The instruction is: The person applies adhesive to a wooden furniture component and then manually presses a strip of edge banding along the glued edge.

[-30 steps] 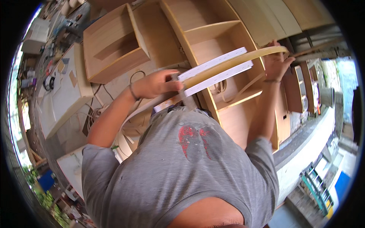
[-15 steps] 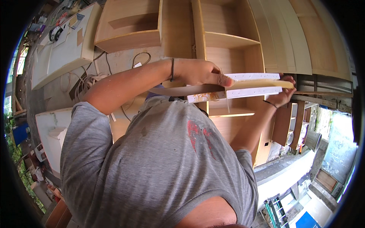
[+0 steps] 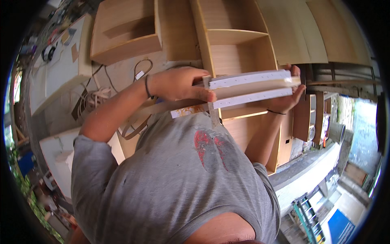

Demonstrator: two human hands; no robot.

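Observation:
In front of my chest I hold a long, flat piece with two white, dotted strips [image 3: 252, 98] along it and a tan, wood-coloured layer between them. My left hand [image 3: 180, 85] is closed on its left end, the thumb pressing over the near side. At the far right end, my right hand [image 3: 289, 102] grips the piece with fingers curled around it. From under my left hand a thin brown band [image 3: 156, 107] trails left and bends into a loop. A shorter white piece [image 3: 187, 110] with brown stains sits below the left thumb, partly against the shirt.
Open wooden cabinet frames [image 3: 239, 53] lie beyond my hands, with another wooden box [image 3: 126, 46] to the left. Coiled banding [image 3: 95, 97] and thin cables rest on the floor at left. Pale panels [image 3: 292, 32] lean at the upper right. A green ladder [image 3: 308, 219] is at lower right.
Both hands and the held piece have shifted left in view, and the piece has tilted a little. The brown band now shows a loop at its left end.

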